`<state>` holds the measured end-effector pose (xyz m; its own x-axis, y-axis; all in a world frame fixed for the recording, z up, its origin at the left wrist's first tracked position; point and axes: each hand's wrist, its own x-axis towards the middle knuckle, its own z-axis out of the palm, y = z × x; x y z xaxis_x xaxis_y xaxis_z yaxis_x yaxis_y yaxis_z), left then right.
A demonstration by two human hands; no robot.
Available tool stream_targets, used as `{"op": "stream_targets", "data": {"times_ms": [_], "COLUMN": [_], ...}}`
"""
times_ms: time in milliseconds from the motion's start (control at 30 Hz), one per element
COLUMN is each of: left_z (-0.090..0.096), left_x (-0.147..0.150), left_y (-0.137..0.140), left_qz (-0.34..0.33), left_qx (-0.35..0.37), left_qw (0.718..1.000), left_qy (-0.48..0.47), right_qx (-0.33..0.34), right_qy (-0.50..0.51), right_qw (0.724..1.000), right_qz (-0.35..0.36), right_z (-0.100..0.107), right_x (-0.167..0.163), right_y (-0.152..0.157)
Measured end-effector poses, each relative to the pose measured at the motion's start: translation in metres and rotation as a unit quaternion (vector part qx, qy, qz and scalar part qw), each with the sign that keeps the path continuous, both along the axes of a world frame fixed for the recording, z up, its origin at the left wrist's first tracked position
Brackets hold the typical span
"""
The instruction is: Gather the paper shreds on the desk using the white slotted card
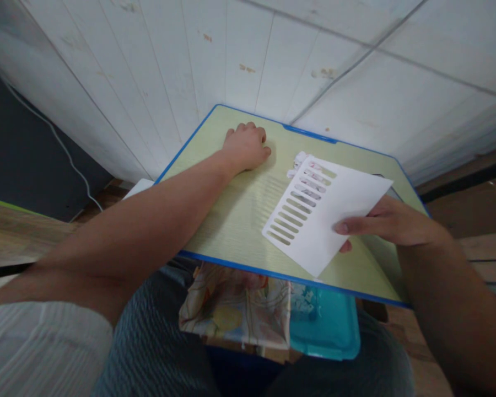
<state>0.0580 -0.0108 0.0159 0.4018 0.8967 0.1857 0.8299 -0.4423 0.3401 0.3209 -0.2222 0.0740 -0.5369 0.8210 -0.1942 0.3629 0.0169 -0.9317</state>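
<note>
My right hand point(391, 220) pinches a white card point(339, 204) with a row of rounded slots cut along its left side, thumb on top. The card is tilted above a pale yellow-green tabletop point(206, 215) with a blue rim. Behind its upper left corner lie small white and pinkish paper scraps point(299, 161), partly hidden and partly showing through the slots. Away from the card, my left hand point(246, 146) rests on the tabletop's far left, its fingers curled in and thumb slightly apart. Nothing shows in it. A dark-edged flat object point(394, 194) is mostly covered by the card and my right hand.
Below the table's near edge, a patterned cloth-lined box point(235, 317) and a turquoise plastic container point(330, 331) with white bits sit between my legs. A white plank wall point(215, 60) stands behind the table. A cable point(355, 63) runs down it to the table's back edge.
</note>
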Motion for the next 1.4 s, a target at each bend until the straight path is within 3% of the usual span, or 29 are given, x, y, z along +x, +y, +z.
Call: {"op": "stream_targets", "data": {"times_ms": [333, 867, 967, 1133, 1233, 1400], "left_z": [0.002, 0.001, 0.002, 0.004, 0.005, 0.006], "left_x": [0.000, -0.001, -0.001, -0.001, -0.002, -0.003], "left_y": [-0.002, -0.001, -0.001, -0.004, -0.005, -0.006], "left_qz": [0.001, -0.003, -0.002, -0.002, -0.001, -0.004], "left_qx": [-0.002, 0.010, 0.007, 0.004, 0.009, 0.007], "left_qw": [1.000, 1.000, 1.000, 1.000, 1.000, 1.000], "left_qy": [0.004, 0.000, -0.004, -0.005, -0.006, -0.005], "right_qx": [-0.031, -0.024, 0.058, 0.245, 0.288, 0.283], "right_qy": [0.014, 0.032, 0.055, 0.076, 0.060, 0.071], "right_qw": [0.999, 0.999, 0.992, 0.916, 0.895, 0.904], "right_qz": [-0.008, -0.003, -0.098, -0.308, -0.336, -0.311], "right_z": [0.002, -0.003, -0.009, -0.017, -0.020, -0.019], "right_x": [-0.001, -0.006, -0.004, 0.001, -0.001, -0.004], "right_y": [-0.003, -0.003, 0.001, 0.011, 0.012, 0.008]}}
